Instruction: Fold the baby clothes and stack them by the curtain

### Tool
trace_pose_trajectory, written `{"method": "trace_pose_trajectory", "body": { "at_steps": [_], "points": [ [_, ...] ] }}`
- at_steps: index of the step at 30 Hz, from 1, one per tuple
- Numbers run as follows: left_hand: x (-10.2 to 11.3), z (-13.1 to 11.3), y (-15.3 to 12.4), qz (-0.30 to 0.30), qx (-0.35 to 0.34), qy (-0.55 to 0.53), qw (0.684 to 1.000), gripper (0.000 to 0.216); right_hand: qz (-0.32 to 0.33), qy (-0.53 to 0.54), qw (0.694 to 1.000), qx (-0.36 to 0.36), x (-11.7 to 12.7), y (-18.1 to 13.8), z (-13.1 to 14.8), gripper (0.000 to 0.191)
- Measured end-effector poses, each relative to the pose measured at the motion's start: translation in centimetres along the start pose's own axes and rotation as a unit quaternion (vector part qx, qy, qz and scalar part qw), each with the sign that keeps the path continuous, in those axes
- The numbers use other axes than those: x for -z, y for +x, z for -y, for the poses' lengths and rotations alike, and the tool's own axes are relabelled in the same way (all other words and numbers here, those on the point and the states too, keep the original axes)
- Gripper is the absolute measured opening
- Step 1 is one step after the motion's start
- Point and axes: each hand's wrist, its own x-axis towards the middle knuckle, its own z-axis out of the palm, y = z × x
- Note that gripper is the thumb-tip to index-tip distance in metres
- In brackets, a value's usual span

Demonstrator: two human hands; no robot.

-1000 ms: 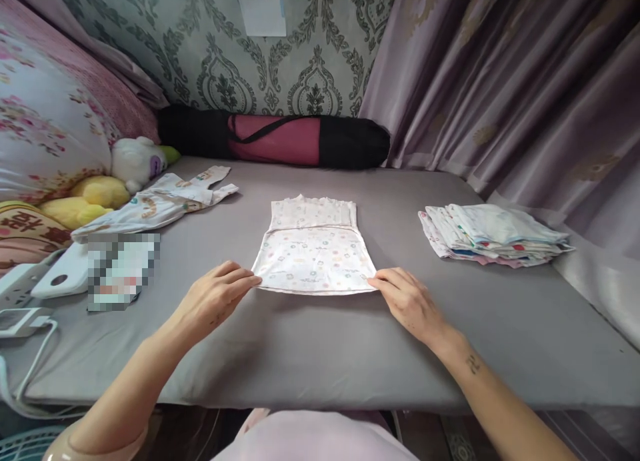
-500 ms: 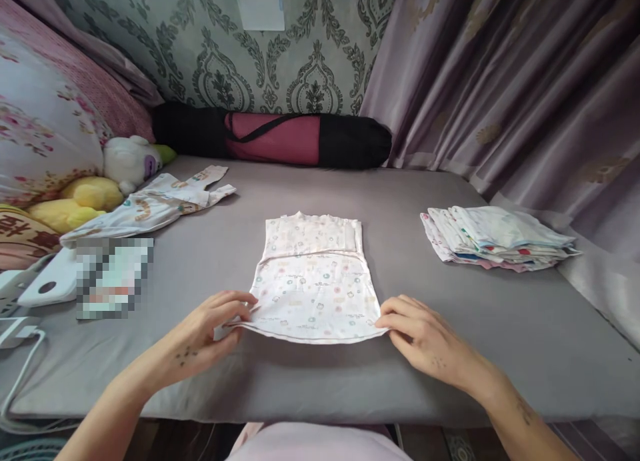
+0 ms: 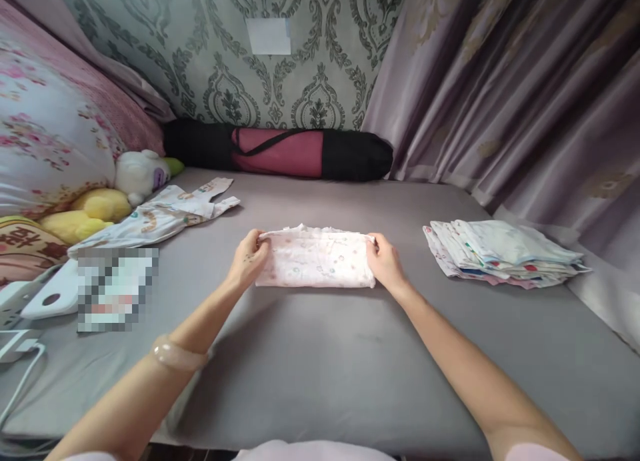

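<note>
A small white garment (image 3: 317, 261) with a pale pastel print lies folded into a wide, short rectangle on the grey bed sheet (image 3: 320, 354). At its far left corner my left hand (image 3: 250, 255) pinches the cloth between thumb and fingers. My right hand (image 3: 384, 257) grips the far right corner in the same way. Between the two hands the upper edge is drawn out fairly straight, with a bit of ruffled neckline showing behind it. The fingertips are partly hidden by the cloth.
To the right sits a stack of folded clothes (image 3: 505, 251). Another printed garment (image 3: 165, 214) is spread at the left, near plush toys (image 3: 143, 174). A white power strip (image 3: 55, 297) and cable lie at the left edge. A long black and red bag (image 3: 277, 153) rests against the wall.
Both hands have carried the garment's near hem away from me, up to its far edge. The garment is now folded over and about half as long. The camera view has tipped up slightly.
</note>
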Motion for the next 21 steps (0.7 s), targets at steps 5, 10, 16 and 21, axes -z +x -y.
{"method": "trace_pose_trajectory", "body": {
  "at_steps": [5, 10, 16, 21],
  "points": [
    [-2.2, 1.2, 2.5, -0.018, -0.033, 0.118, 0.992, 0.025, 0.015, -0.131, 0.991, 0.024, -1.9, 1.7, -0.3, 0.032],
    [-2.8, 2.4, 3.0, -0.01, -0.107, 0.226, 0.968, 0.029, 0.045, -0.227, 0.973, 0.015, -2.2, 2.2, -0.5, 0.032],
    [-3.2, 2.2, 2.7, 0.001, -0.055, 0.312, 0.948, 0.028, 0.057, -0.276, 0.959, -0.022, -2.6, 2.2, -0.1, 0.032],
    [-3.3, 1.9, 2.9, -0.017, -0.034, 0.305, 0.952, 0.026, 0.072, -0.254, 0.96, -0.088, -2.3, 3.0, -0.4, 0.032]
  ]
}}
